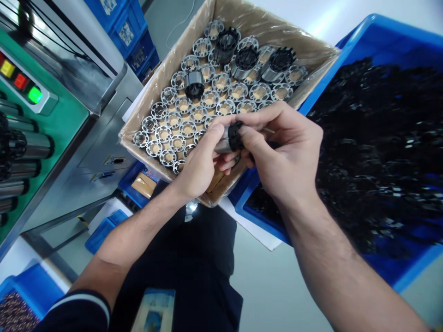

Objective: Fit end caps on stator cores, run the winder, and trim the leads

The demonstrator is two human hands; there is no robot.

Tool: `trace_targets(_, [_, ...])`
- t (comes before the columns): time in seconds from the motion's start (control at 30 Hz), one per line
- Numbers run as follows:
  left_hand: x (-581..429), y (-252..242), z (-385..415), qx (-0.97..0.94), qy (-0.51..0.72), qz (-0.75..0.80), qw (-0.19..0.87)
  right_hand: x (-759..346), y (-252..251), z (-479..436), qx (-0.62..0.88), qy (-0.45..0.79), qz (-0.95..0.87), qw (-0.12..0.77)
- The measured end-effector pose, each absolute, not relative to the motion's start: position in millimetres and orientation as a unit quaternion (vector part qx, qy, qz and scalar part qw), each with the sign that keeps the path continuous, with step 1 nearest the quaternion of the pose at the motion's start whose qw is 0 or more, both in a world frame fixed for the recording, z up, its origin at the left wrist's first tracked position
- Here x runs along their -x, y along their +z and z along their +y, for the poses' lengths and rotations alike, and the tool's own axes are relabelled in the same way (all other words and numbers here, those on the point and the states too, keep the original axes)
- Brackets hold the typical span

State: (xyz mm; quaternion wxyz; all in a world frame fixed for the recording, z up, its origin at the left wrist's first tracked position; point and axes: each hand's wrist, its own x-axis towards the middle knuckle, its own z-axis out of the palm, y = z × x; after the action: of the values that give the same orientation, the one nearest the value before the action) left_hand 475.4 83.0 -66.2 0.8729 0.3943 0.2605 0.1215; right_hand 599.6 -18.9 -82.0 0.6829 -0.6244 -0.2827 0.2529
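Over the near side of a plastic-lined cardboard box [138, 108], my left hand [202, 161] is closed around a silver metal cylinder [223, 145]. A black plastic end piece [235, 136] sits at the cylinder's right end. My right hand [287, 143] pinches this black piece between thumb and fingers; part of it is hidden behind them. Rows of upright silver rings [198, 114] with notched rims fill the box. On top of them lie several cylinders with black ends, one [194, 84] at the left and another [246, 62] farther back.
A large blue bin [372, 27] of shiny black parts [374, 152] stands at the right. At the left, a green machine surface [65, 106] carries several metal cylinders [38, 145] and lit buttons [34, 95]. Stacked blue crates [129, 34] stand behind; a smaller blue bin [41, 281] is at lower left.
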Motion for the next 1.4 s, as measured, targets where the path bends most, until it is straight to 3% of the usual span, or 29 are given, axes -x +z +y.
trace_targets(0.17, [-475.1, -66.8, 82.5, -0.415, 0.151, 0.248, 0.862, -599.8, -79.6, -19.3, 0.647, 0.223, -0.303, 0.663])
trace_targets(0.33, [-474.7, -65.6, 83.1, -0.434, 0.158, 0.241, 0.854, -606.4, -69.8, -23.3, 0.679, 0.112, -0.377, 0.620])
trace_targets(0.67, [-470.5, -58.6, 80.1, -0.456, 0.129, 0.219, 0.853, -621.4, -66.0, -31.9, 0.693, 0.129, -0.397, 0.588])
trace_targets(0.87, [-472.9, -54.4, 82.7, -0.484, 0.133, 0.274, 0.821, -620.7, -58.0, -19.9, 0.627, 0.166, -0.249, 0.719])
trace_targets(1.0, [-469.3, -54.7, 80.9, -0.553, 0.096, 0.227, 0.796, -606.0, -54.3, -11.5, 0.525, 0.213, -0.242, 0.788])
trace_targets(1.23, [-465.7, -57.1, 77.9, -0.595, 0.226, 0.281, 0.718, -613.1, -55.6, -29.5, 0.613, 0.228, -0.353, 0.669])
trace_targets(1.4, [-469.4, -53.6, 81.2, -0.507, 0.220, 0.270, 0.788, -621.0, -59.0, -32.3, 0.648, 0.232, -0.310, 0.656])
